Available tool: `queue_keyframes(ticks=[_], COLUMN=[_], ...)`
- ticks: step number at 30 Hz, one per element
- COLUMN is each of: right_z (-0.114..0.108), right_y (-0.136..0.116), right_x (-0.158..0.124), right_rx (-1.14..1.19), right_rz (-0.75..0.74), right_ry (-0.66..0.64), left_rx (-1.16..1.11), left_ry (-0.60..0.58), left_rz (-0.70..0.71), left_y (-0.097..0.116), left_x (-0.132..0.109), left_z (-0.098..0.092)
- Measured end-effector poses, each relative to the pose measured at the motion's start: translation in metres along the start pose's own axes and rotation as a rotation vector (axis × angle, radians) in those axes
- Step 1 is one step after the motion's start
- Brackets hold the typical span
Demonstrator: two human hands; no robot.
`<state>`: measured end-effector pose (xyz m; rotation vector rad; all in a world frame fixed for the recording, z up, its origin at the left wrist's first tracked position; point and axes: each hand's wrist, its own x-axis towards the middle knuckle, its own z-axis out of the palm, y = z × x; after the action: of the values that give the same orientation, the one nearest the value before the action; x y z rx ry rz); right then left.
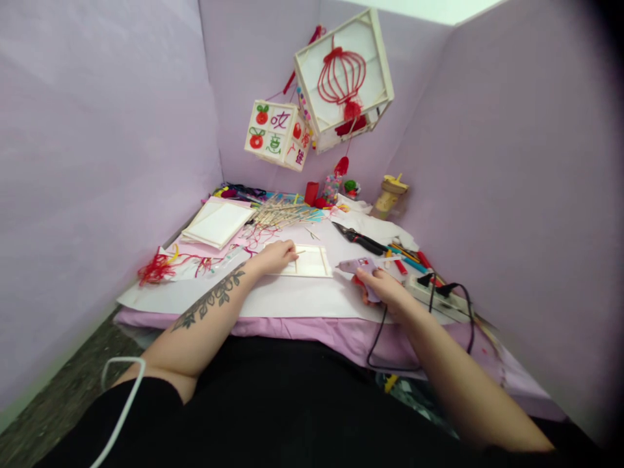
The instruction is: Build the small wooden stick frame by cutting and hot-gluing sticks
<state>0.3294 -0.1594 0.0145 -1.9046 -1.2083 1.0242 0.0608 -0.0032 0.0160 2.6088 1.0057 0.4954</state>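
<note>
My right hand (383, 286) grips a purple hot glue gun (358, 265) with an orange trigger; its nozzle points left. Just left of the nozzle, a flat white panel framed with thin wooden sticks (319, 262) lies on the white sheet. Over the left part of that panel is my left hand (281, 255), fingers pinched together on a short wooden stick (302, 251). The hand hides part of the panel. A black cord hangs from the glue gun past the table's front edge.
Stacked white panels (219, 224), a heap of wooden sticks (283, 213) and red yarn (158, 268) lie at left and back. Pruning shears (358, 239), a power strip (439, 296) and a drink cup (390, 197) are on the right. Decorated box lanterns (344, 84) hang above.
</note>
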Motion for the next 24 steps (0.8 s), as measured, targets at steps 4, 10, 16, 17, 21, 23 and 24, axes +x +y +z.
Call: queue_keyframes(ticks=[4, 10, 16, 17, 21, 23, 24], right_z=[-0.003, -0.009, -0.007, -0.005, 0.009, 0.018, 0.022], right_y=[0.003, 0.002, 0.006, 0.005, -0.002, -0.005, -0.005], right_x=[0.012, 0.029, 0.022, 0.02, 0.012, 0.011, 0.011], right_rx=[0.014, -0.194, -0.369, -0.398, -0.406, -0.4, -0.4], right_rz=[-0.123, -0.111, -0.289, -0.357, -0.585, -0.65, -0.669], right_ry=[0.216, 0.455, 0.7, 0.74, 0.679, 0.627, 0.613], left_rx=[0.031, 0.19, 0.33, 0.341, 0.363, 0.37, 0.373], left_ry=[0.062, 0.088, 0.048, 0.041, 0.033, 0.042, 0.045], left_rz=[0.038, 0.125, 0.145, 0.143, 0.149, 0.158, 0.163], left_y=[0.009, 0.046, 0.07, 0.071, 0.072, 0.071, 0.072], left_x=[0.0, -0.007, -0.01, -0.01, -0.007, -0.007, -0.008], left_z=[-0.001, 0.001, 0.011, 0.012, 0.015, 0.016, 0.016])
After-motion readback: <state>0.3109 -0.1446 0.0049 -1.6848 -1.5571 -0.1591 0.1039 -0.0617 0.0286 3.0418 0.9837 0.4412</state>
